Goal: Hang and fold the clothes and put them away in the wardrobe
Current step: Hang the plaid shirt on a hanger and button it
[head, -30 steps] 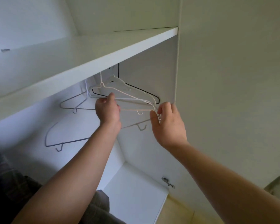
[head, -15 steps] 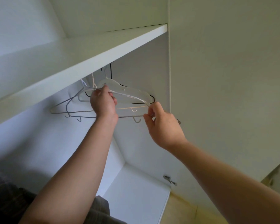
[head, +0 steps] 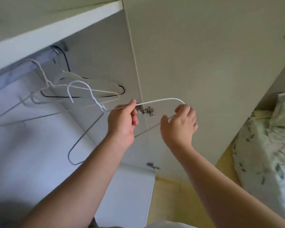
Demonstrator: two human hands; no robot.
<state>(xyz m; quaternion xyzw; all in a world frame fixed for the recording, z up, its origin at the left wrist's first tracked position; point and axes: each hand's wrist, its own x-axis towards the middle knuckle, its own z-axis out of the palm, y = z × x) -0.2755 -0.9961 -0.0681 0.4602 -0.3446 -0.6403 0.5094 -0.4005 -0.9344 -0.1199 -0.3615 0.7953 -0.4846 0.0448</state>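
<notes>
I note the thin white wire hanger [head: 156, 101] free of the rail [head: 15, 71], before the metal hinge [head: 148, 111]. Left hand [head: 122, 119] fingers pinch its upper arm; right hand [head: 179, 125] fingers curl round its rounded end.

Leaf-printed bedding [head: 268, 145] lies crumpled at the right (pale, greenish), beside yellowish floor [head: 171, 203].
</notes>
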